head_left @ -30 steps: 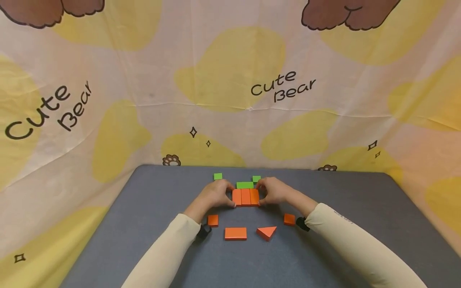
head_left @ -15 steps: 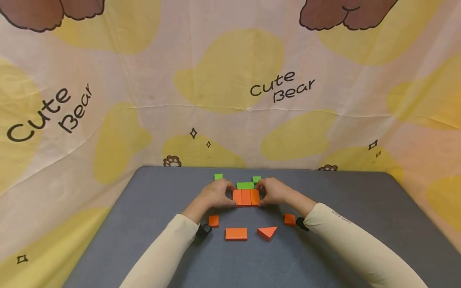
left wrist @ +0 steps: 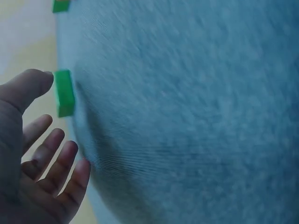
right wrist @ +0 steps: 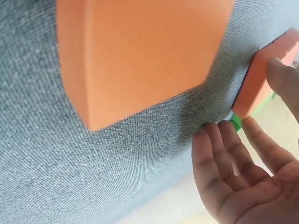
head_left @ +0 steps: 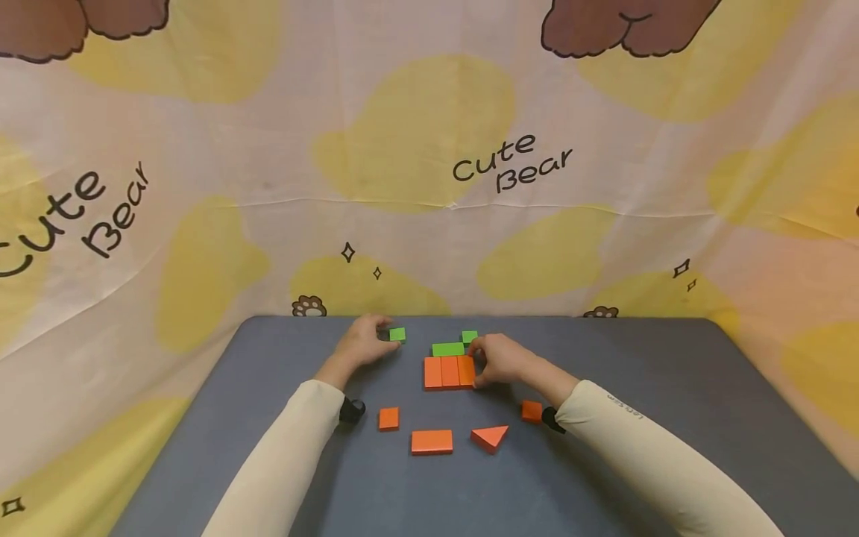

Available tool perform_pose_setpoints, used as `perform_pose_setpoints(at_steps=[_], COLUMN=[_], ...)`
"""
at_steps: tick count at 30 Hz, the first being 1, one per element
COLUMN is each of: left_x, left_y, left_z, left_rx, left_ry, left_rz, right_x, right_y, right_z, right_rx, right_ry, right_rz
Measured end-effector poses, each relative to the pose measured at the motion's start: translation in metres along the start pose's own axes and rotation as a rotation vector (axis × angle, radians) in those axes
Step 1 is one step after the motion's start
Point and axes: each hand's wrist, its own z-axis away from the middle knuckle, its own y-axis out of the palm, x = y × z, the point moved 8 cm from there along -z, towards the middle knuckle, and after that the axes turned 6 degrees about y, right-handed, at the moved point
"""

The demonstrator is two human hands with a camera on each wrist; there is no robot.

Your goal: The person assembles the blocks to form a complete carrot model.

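On the left of the head view, the cloth backdrop reads "Cute Bear", its C cut by the frame edge. Left of centre, the left hand has thumb and fingers parted beside a green block. At centre, beneath another "Cute Bear", the right hand pinches the rightmost orange block of three. The right sleeve carries illegible small print.
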Motion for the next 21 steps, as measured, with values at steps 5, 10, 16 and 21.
perform_pose_setpoints(at_steps=[5,10,16,21], left_x=[0.013,0.017,0.013,0.003], left_y=[0.003,0.003,0.005,0.011], left_z=[-0.004,-0.006,-0.007,-0.01], left_rx=[-0.007,0.003,0.009,0.001], left_ry=[-0.043,-0.051,-0.063,-0.064], left_rz=[0.039,0.032,0.024,0.028], right_x=[-0.001,0.002,0.0,0.0], right_y=[0.001,-0.001,-0.001,0.0], right_z=[-0.002,-0.001,-0.001,-0.002], right_rx=[0.008,0.008,0.012,0.018], right_ry=[0.023,0.023,0.03,0.033], right_rz=[-0.004,-0.003,-0.02,-0.025])
